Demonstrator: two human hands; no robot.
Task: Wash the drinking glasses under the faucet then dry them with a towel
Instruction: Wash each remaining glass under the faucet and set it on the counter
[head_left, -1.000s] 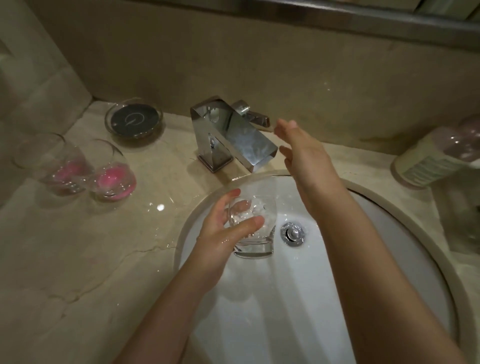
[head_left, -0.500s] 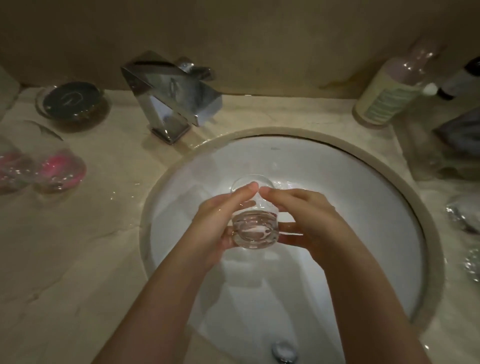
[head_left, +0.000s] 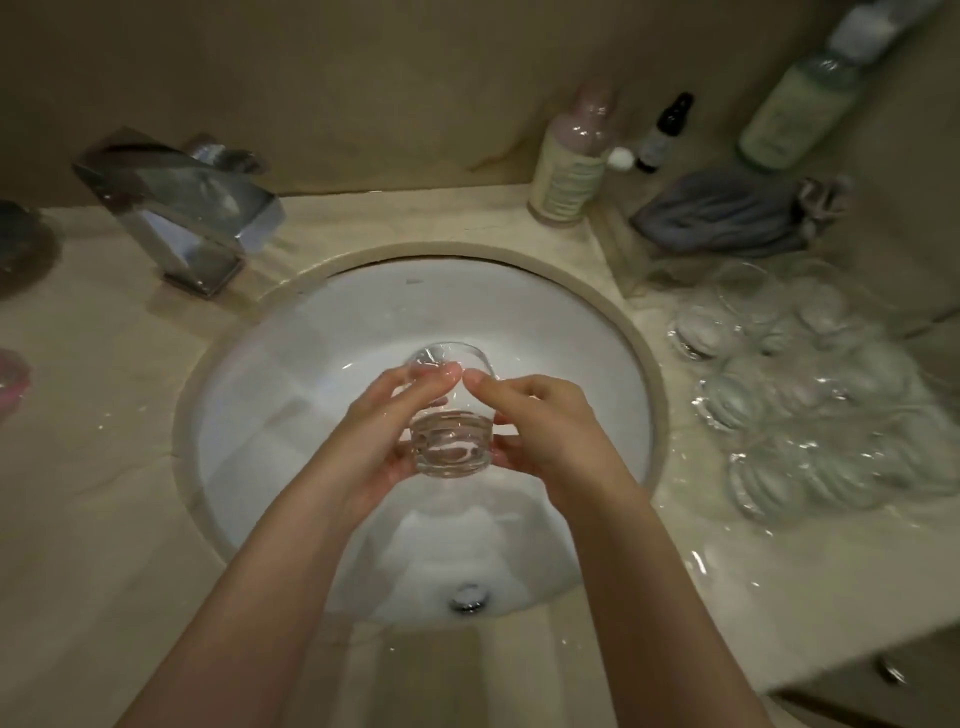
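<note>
Glass (head_left: 451, 415) held between both hands over the basin (head_left: 597, 332) (tilted, mouth away); left hand (head_left: 384, 431) and right hand (head_left: 540, 426) both grip it.

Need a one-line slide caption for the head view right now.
Both hands, left hand and right hand, hold a clear drinking glass over the white sink, away from the faucet.

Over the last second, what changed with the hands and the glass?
The right hand left the faucet handle and came down to grip the glass, joining the left hand. The view swung right, bringing the glasses on the counter into view. The left hand's grip held throughout, over the sink.
</note>
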